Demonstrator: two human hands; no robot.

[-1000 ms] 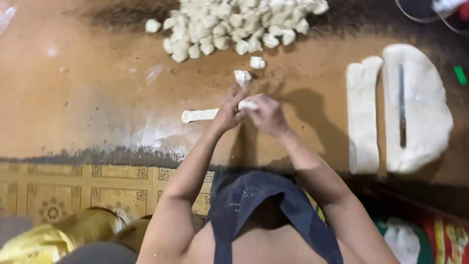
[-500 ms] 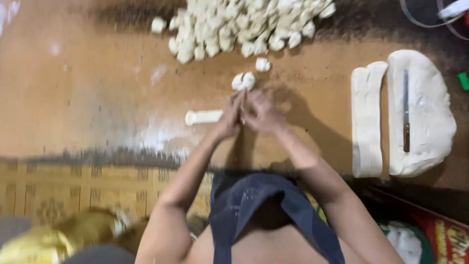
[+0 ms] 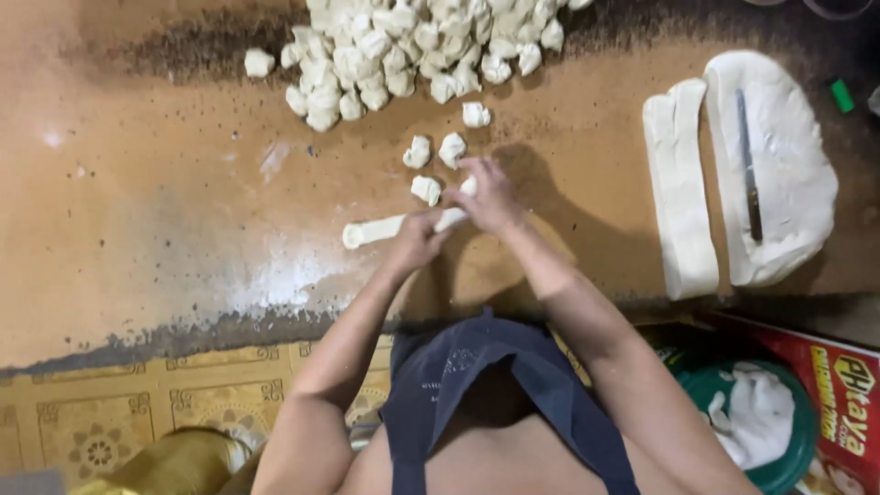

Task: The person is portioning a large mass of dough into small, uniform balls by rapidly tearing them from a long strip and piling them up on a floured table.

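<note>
A thin white dough rope point(image 3: 374, 230) lies on the brown floured worktop point(image 3: 147, 211). My left hand point(image 3: 417, 238) grips its right end. My right hand point(image 3: 486, 194) pinches a small dough bit at that same end. Three small torn dough pieces point(image 3: 424, 189) sit just beyond my fingers. Further back lies a big heap of several similar dough pieces point(image 3: 403, 46).
At the right lie a long dough strip point(image 3: 680, 188) and a large dough slab point(image 3: 788, 156) with a knife point(image 3: 750, 179) on it. A green bowl point(image 3: 802, 431) with white stuff and a red box point(image 3: 839, 385) sit below the worktop's edge. Patterned floor tiles point(image 3: 101, 431) show at bottom left.
More small pieces now lie beyond my hands. My right hand has reached forward from the rope's end. The camera has shifted a little.
</note>
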